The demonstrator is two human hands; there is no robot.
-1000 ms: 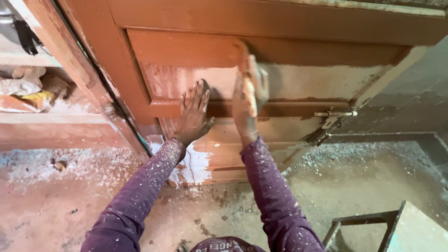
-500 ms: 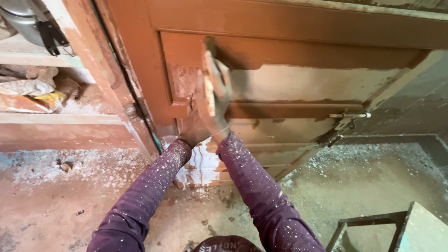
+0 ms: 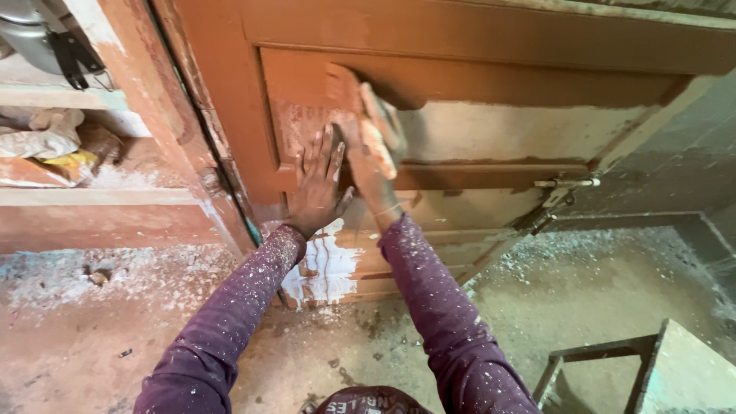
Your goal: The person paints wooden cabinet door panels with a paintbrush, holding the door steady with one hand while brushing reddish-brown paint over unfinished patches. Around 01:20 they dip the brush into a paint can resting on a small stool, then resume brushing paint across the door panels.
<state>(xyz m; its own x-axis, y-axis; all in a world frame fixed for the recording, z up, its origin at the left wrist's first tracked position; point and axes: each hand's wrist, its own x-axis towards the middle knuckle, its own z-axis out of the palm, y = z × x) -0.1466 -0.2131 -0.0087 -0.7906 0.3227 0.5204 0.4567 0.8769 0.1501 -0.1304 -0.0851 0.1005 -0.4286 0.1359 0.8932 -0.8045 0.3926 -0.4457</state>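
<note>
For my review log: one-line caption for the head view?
Left hand flat on a brown panelled door, right hand pressing a sanding pad against its partly bare panel.

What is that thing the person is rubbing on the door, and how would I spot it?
Look at the big reddish-brown wooden door and find its sunken panel, which is pale where it is bare. At that panel's left end, the right hand presses a small flat orange pad against the wood. Nothing else there is orange and dusty, and the left hand beside it lies flat and empty.
</note>
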